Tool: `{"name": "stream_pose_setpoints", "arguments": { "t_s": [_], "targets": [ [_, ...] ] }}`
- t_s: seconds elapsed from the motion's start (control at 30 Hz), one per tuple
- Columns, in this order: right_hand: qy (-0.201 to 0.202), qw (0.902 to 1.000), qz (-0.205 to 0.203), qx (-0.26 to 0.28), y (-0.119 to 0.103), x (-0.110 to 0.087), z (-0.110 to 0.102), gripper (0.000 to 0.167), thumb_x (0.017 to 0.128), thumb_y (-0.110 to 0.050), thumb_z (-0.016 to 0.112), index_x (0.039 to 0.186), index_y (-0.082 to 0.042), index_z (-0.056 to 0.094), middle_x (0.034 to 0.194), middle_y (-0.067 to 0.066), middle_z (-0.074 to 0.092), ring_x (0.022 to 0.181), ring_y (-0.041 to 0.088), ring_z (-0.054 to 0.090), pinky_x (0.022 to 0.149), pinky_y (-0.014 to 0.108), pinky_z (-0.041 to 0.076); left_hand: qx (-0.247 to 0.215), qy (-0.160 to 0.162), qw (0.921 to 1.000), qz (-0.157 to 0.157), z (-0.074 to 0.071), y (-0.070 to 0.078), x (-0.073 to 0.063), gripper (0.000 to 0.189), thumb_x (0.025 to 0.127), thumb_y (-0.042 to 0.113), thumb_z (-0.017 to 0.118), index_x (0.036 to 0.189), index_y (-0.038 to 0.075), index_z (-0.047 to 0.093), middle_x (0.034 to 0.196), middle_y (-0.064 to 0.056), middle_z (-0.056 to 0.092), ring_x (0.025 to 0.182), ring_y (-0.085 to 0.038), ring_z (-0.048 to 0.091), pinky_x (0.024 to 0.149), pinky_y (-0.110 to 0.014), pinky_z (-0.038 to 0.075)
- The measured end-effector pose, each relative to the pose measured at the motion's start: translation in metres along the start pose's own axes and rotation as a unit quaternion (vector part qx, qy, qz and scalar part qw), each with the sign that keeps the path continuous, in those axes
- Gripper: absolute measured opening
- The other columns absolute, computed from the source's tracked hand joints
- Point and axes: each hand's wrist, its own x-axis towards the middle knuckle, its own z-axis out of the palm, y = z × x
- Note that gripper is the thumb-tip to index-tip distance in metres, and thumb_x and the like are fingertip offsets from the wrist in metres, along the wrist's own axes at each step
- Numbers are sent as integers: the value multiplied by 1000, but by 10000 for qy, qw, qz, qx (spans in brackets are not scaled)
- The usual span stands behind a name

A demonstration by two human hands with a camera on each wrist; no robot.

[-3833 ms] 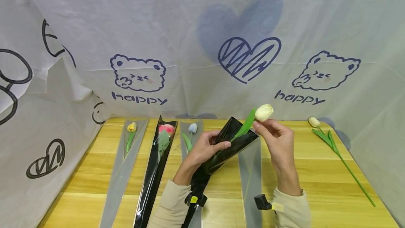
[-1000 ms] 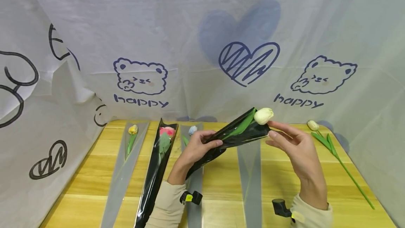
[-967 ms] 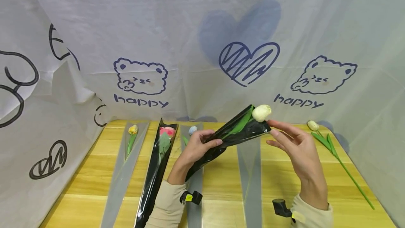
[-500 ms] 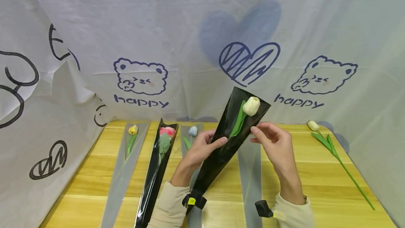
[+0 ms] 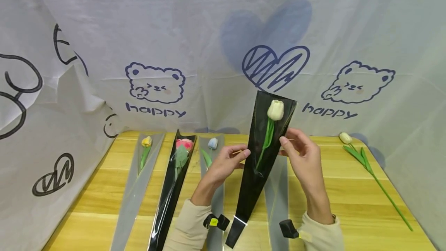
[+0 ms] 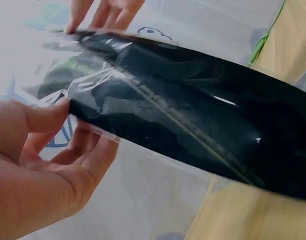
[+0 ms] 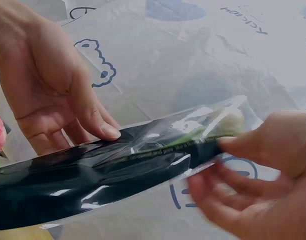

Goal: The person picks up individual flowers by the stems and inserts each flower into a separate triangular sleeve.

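Currently, in the head view, the black wrapper (image 5: 251, 183) is positioned between the two hands, wide end up, narrow end angled down toward the lower left. The white tulip (image 5: 275, 110) is inside it, bloom near the wide end, leaves and stem below. The left hand (image 5: 224, 164) pinches the left edge, thumb on the edge. The right hand (image 5: 304, 158) grips the right edge slightly higher, thumb in front, fingers partly hidden behind. Whether the narrow end contacts the table (image 5: 348, 212) cannot be determined.

On the table, left of the held wrapper: a yellow tulip (image 5: 146, 141) in a clear wrapper (image 5: 129, 200), a pink flower (image 5: 184, 143) in a second black wrapper (image 5: 168, 196), and a blue tulip (image 5: 213, 143), partly behind the left hand. A further clear wrapper (image 5: 278, 204) lies behind the held one. A loose white tulip (image 5: 367, 161) lies well to the right.

In the left wrist view, the left hand holds the near edge by thumb and fingers; the right hand is at the opposite edge. Lettering runs diagonally along the wrapper, blurred.

In the right wrist view, the right hand pinches the wrapper just beside the blurred bloom. The left thumb touches the far edge.
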Motion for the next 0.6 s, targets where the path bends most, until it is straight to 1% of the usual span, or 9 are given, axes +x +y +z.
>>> {"name": "stream_pose_setpoints", "arguments": {
  "t_s": [0.07,0.13,0.2,0.27,0.33,0.47,0.53,0.6],
  "targets": [
    [-578,9976,87,-366,2,0,0,38,100,2,63,138,6,57,114,21,62,93,9,67,73,29,60,-134,324,9994,58,2,-1,1,33,106,10,58,132,-10,62,134,-20,60,113,-19,61,90,-39,57],
    [-980,9935,199,-545,4,0,1,48,100,3,62,146,4,50,116,24,59,94,9,67,74,31,60,-291,651,9973,169,3,-3,2,32,104,11,61,127,-11,64,127,-17,63,109,-17,63,86,-37,58],
    [-1074,9920,315,-576,7,0,2,52,99,4,62,149,4,46,115,26,57,92,8,67,73,31,60,-407,906,9946,307,3,-5,3,30,102,13,65,121,-10,67,119,-13,66,103,-15,65,83,-35,58],
    [-927,9934,433,-510,9,1,4,53,99,6,63,149,6,46,112,26,57,88,7,67,71,30,60,-500,1053,9925,363,2,-5,3,29,101,14,68,118,-9,68,114,-9,66,99,-13,65,79,-33,59],
    [-669,9957,528,-359,11,2,5,51,98,7,64,146,7,48,110,27,58,85,6,68,69,27,59,-475,984,9935,327,2,-5,3,29,100,14,69,121,-6,67,113,-8,66,97,-12,66,77,-32,58],
    [-282,9977,575,-219,17,4,6,45,96,8,65,140,6,55,109,27,61,82,5,69,68,26,59,-427,423,9981,136,5,-3,4,39,97,4,69,133,0,56,113,-11,67,94,-15,69,74,-30,56],
    [-214,9979,572,-193,21,5,7,42,96,9,65,138,6,58,109,28,62,81,6,69,67,26,59,-473,207,9986,75,7,-4,5,45,94,-3,70,134,2,50,112,-15,69,91,-17,70,73,-30,56],
    [-239,9977,591,-211,25,6,7,40,96,8,66,135,6,60,108,29,63,82,7,69,67,27,59,-567,191,9982,-12,10,-7,7,49,91,-9,71,131,3,45,113,-18,70,90,-17,71,72,-30,56]
  ]
}}
